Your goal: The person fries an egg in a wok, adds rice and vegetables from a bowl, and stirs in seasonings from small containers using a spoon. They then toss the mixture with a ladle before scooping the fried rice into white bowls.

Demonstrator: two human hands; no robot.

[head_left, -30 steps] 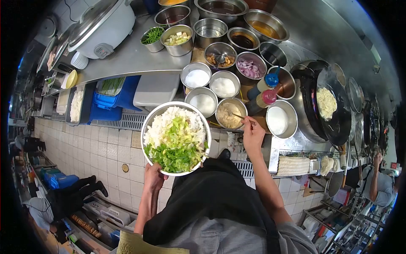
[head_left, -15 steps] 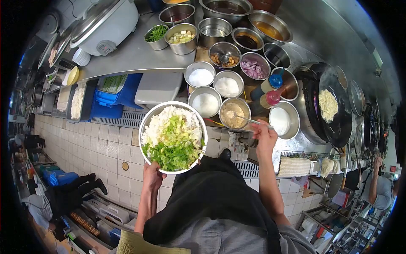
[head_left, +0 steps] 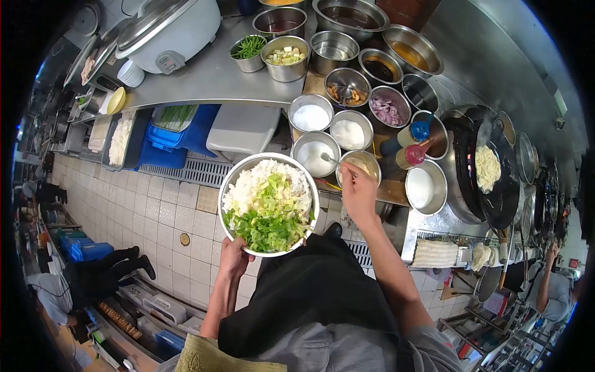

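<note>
My left hand [head_left: 234, 255] grips the lower rim of a metal bowl [head_left: 268, 204] filled with white rice, pale chopped vegetable and chopped greens. In my right hand [head_left: 359, 192] is a spoon [head_left: 327, 157], held by its handle, its tip over a steel bowl of white powder [head_left: 315, 149]. Just behind that hand stands a bowl with a beige substance [head_left: 362, 162], partly hidden by my fingers. Two more bowls with white contents [head_left: 312, 116] [head_left: 351, 130] are close by.
A black wok [head_left: 499, 180] with a pale yellow mass is at the right. Squeeze bottles [head_left: 414, 155], sliced onions [head_left: 387, 110] and sauce bowls stand nearer. A rice cooker [head_left: 170, 37] is at the upper left. Other people [head_left: 56, 294] are at both edges.
My right hand has moved left with the spoon, from the beige bowl to the bowl of white powder. The view has shifted slightly, and the rice bowl remains in my left hand.
</note>
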